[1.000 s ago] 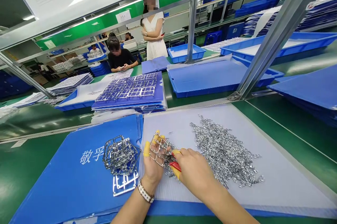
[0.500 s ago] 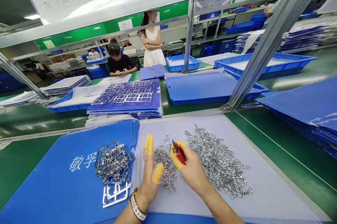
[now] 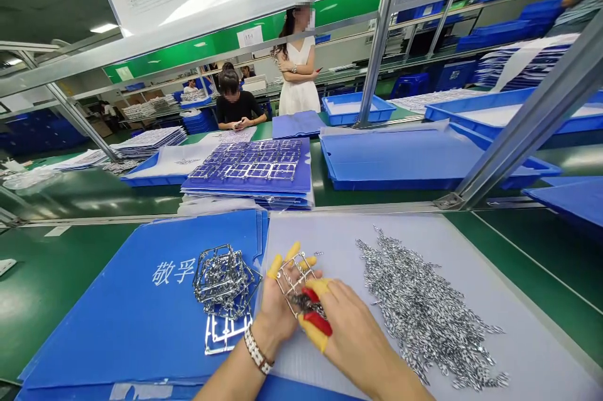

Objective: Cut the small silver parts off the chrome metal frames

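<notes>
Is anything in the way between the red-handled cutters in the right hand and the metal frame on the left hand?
Nothing visible stands between them. The red-handled cutters in the right hand sit right at the lower bars of the metal frame on the left hand. The cutter tips are hard to make out, so exact contact cannot be told.

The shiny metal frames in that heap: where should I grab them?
Pinch a straight outer bar of the top frame in the heap of metal frames, coming from straight above. The frames lie tangled on the blue plastic board, so the outer bars look easiest to reach without snagging the others.
</notes>
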The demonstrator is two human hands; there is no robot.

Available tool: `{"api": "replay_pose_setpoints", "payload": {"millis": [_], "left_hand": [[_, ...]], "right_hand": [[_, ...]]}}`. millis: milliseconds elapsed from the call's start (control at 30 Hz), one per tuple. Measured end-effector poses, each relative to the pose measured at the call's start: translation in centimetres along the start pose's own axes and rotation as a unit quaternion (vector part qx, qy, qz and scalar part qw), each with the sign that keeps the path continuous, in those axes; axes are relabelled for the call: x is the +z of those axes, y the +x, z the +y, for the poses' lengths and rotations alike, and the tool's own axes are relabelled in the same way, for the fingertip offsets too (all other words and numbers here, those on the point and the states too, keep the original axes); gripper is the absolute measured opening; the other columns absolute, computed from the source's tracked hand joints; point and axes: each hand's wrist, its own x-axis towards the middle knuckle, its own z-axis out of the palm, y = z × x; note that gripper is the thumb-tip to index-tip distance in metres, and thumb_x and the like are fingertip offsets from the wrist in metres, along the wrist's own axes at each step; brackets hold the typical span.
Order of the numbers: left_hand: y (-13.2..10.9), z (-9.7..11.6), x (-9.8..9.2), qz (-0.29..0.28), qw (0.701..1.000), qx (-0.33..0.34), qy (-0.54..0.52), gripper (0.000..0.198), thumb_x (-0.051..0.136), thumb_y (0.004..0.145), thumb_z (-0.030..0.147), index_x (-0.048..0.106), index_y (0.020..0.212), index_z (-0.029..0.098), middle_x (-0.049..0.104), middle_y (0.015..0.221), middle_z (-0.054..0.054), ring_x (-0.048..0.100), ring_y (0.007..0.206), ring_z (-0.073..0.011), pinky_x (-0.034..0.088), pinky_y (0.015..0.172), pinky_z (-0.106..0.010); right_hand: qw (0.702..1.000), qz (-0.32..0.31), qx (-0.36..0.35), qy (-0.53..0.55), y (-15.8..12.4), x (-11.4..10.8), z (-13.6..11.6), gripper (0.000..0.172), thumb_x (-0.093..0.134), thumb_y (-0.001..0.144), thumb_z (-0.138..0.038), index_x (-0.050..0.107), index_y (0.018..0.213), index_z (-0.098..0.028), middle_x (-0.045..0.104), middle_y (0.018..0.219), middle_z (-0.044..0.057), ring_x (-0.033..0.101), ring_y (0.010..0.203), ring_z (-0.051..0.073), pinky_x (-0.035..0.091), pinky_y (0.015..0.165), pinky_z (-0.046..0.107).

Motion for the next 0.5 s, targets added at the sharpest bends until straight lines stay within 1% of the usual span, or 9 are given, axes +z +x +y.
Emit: {"api": "replay_pose_setpoints", "payload": {"millis": [67, 100, 167, 333, 500], "left_hand": [[-0.1, -0.4, 0.1, 0.013, 1.000, 0.023, 0.014, 0.058, 0.048, 0.089, 0.047, 0.044, 0.138, 0.016, 0.068, 0.103, -0.013, 0.064, 0.091, -0.0260, 0.043, 0.091, -0.041], [-0.2, -0.6, 0.1, 0.016, 0.999, 0.032, 0.025, 0.059, 0.047, 0.089, 0.048, 0.045, 0.138, 0.015, 0.068, 0.103, -0.013, 0.064, 0.093, -0.0261, 0.042, 0.092, -0.041], [-0.1, -0.9, -0.1, 0.017, 0.998, 0.044, 0.050, 0.060, 0.046, 0.089, 0.050, 0.046, 0.137, 0.014, 0.068, 0.105, -0.014, 0.062, 0.097, -0.0269, 0.042, 0.092, -0.041], [0.0, -1.1, -0.6, 0.017, 0.993, 0.056, 0.101, 0.060, 0.046, 0.088, 0.053, 0.047, 0.137, 0.017, 0.067, 0.111, -0.013, 0.060, 0.104, -0.0279, 0.042, 0.093, -0.041], [-0.1, -1.2, -0.5, 0.021, 0.987, 0.072, 0.143, 0.058, 0.047, 0.088, 0.052, 0.050, 0.135, 0.019, 0.066, 0.115, -0.012, 0.060, 0.105, -0.0275, 0.042, 0.094, -0.041]], "right_hand": [[0.995, -0.022, 0.068, -0.073, 0.7, -0.3, 0.3, 0.025, 0.063, 0.080, -0.024, 0.059, 0.103, -0.016, 0.064, 0.094, 0.010, 0.060, 0.088, 0.027, 0.048, 0.078, 0.042], [0.990, -0.039, 0.093, -0.103, 1.1, -0.4, 0.3, 0.021, 0.064, 0.080, -0.026, 0.061, 0.099, -0.016, 0.065, 0.090, 0.009, 0.060, 0.085, 0.028, 0.048, 0.076, 0.042], [0.980, -0.071, 0.120, -0.138, 1.7, -0.5, 0.3, 0.019, 0.065, 0.080, -0.030, 0.063, 0.094, -0.017, 0.066, 0.087, 0.009, 0.062, 0.084, 0.028, 0.047, 0.073, 0.040], [0.974, -0.102, 0.133, -0.150, 2.2, -1.0, -0.3, 0.020, 0.063, 0.082, -0.035, 0.064, 0.093, -0.019, 0.068, 0.089, 0.008, 0.063, 0.085, 0.026, 0.045, 0.073, 0.036], [0.971, -0.115, 0.138, -0.159, 2.2, -1.3, -0.5, 0.020, 0.063, 0.082, -0.034, 0.065, 0.094, -0.019, 0.068, 0.089, 0.008, 0.063, 0.085, 0.027, 0.044, 0.072, 0.037]]}}
